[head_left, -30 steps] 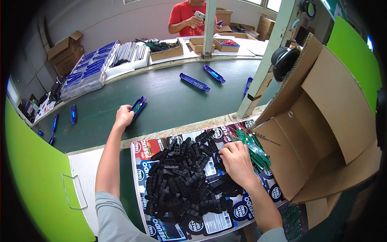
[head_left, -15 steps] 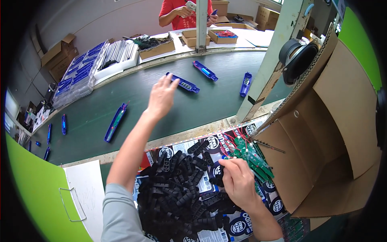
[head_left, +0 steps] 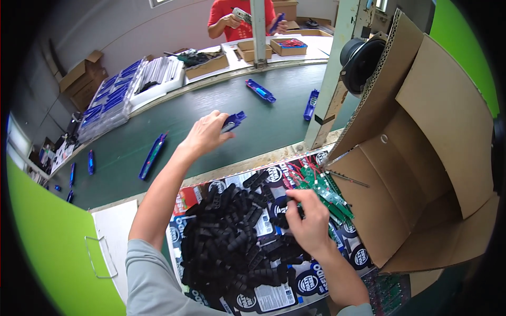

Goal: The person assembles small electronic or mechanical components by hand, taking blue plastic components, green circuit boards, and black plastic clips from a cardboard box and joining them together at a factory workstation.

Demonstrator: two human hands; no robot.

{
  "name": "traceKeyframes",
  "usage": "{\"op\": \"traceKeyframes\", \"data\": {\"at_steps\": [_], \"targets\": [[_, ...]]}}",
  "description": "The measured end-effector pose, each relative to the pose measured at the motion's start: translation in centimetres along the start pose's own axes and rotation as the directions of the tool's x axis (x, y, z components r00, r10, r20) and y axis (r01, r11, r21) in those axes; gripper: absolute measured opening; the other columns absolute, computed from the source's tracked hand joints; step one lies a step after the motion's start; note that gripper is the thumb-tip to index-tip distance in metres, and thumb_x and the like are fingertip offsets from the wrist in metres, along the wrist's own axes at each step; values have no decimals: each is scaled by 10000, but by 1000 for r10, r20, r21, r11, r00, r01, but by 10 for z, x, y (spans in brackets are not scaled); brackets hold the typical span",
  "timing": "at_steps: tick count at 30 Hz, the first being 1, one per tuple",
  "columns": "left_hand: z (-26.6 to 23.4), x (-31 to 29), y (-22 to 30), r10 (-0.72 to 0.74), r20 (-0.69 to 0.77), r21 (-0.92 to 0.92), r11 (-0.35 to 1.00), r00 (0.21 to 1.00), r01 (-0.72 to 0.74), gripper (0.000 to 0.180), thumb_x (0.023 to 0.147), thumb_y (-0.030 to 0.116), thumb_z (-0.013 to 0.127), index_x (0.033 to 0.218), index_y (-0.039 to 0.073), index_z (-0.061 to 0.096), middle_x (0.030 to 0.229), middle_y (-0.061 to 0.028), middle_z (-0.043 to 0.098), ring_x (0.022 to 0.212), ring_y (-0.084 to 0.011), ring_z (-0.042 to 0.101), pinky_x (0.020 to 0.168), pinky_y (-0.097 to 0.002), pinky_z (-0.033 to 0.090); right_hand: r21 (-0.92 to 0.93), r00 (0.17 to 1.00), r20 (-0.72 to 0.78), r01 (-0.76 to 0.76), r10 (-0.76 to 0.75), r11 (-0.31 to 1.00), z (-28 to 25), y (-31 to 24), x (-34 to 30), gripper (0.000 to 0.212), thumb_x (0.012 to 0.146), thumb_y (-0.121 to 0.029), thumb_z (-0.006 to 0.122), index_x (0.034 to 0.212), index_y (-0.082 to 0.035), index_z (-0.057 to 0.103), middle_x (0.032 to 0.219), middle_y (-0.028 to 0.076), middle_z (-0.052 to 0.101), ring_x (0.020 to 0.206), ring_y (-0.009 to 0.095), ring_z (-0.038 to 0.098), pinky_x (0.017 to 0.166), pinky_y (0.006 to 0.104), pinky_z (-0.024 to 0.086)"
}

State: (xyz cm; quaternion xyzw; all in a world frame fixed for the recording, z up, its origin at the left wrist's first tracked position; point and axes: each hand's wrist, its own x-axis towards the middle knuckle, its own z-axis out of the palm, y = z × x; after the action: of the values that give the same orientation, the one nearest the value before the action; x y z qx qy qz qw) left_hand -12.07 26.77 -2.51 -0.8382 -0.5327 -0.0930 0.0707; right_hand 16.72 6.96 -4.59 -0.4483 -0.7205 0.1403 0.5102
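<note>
Above the green belt, my left hand [head_left: 204, 135] is closed on a long blue plastic housing [head_left: 234, 121]. The fingers cover much of the housing, and its right end sticks out past them. My right hand [head_left: 311, 218] is pinched over the near table, with a small black plastic piece [head_left: 289, 199] at the fingertips, mostly hidden. Below and left of it lies a heap of black plastic pieces [head_left: 226, 242]. Green circuit boards [head_left: 332, 197] with red wires [head_left: 300, 171] lie just beyond the right hand.
More blue housings [head_left: 153, 156] lie spread along the belt [head_left: 195, 105]. An open cardboard box [head_left: 400, 210] and a post [head_left: 332, 100] with a black round speaker [head_left: 362, 66] stand at right. Across the belt, a person in red [head_left: 240, 18] holds a tool and a blue housing.
My left hand has closed on the blue housing and lifted it off the belt, drawing it slightly nearer. The right hand keeps its pinch. The whole view has shifted a little.
</note>
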Motion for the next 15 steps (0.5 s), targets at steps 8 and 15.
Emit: {"op": "traceKeyframes", "data": {"at_steps": [8,15], "targets": [[-69,-113,114,-153,9,-666,737,988,120,565,831,291,844,1181,-40,547,952,-185,685,854,-244,678,791,-380,530,429,940,-116,-245,322,869,-4,0,4,169,898,11,686,1062,23,652,873,40,680,751,79,605,693,241,506],[-73,-154,154,-5,91,-875,477,996,82,542,945,138,674,1409,-19,443,1147,-168,646,1063,-237,627,956,-367,492,361,978,-102,-134,182,923,-22,-53,13,149,871,-10,739,1017,8,716,876,37,697,715,82,587,638,236,480]]}}
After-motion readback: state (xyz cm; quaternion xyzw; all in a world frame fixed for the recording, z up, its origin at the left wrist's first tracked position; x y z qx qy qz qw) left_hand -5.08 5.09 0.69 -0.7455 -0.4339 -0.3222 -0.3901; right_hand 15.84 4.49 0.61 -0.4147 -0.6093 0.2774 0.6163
